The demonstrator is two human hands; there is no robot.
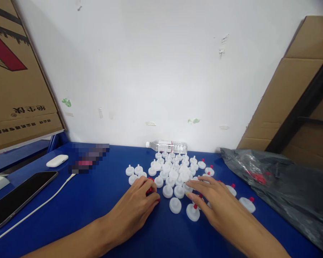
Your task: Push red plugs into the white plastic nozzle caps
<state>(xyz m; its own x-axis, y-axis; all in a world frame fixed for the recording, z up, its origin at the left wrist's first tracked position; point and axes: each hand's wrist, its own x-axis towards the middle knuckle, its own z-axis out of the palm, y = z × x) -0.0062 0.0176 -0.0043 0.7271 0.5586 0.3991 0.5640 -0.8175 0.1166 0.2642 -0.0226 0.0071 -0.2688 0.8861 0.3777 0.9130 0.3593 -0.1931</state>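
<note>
Your left forearm comes in from the lower left, its left hand palm down with fingers curled inward. Your right hand stretches its fingers leftward, thumb below them; whether the tips pinch is hard to judge.

Left hand and right hand were bare, fingers slim and uncovered. Left forearm and right forearm likewise bare, as far as view reached. Nail detail too small to make out.
</note>
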